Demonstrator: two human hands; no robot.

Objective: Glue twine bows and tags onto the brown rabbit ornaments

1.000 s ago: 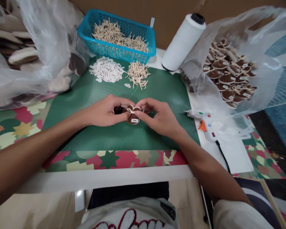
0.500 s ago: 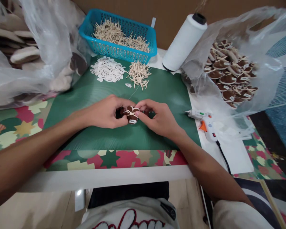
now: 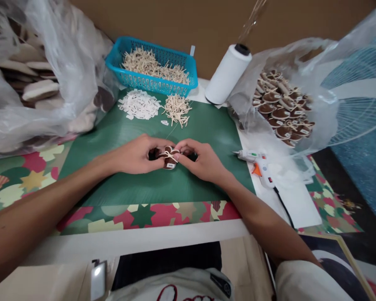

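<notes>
A miniature brown shoe (image 3: 166, 162) with pale trim is held over the green mat between my two hands. Across its front lies a cream cord bow (image 3: 169, 155), and a small white printed label (image 3: 171, 166) sits at the toe end. My left hand (image 3: 137, 154) grips the left side of the shoe with thumb and fingers. On the other side, my right hand (image 3: 203, 161) pinches it close to the bow. My fingers hide the rear of the shoe. A thin thread of glue or string runs up from behind it.
Behind the hands lie white labels (image 3: 139, 104) and cord bows (image 3: 177, 109). A blue basket (image 3: 150, 87) of bows, a white thread cone (image 3: 228, 75), and a bag (image 3: 324, 104) of finished-looking shoes stand farther back. A glue gun (image 3: 263, 167) lies right; another plastic bag (image 3: 72, 62) bulges left.
The camera view has tilted up and turned slightly right, so the table things appear lower and farther left. Both hands keep their hold on the shoe.
</notes>
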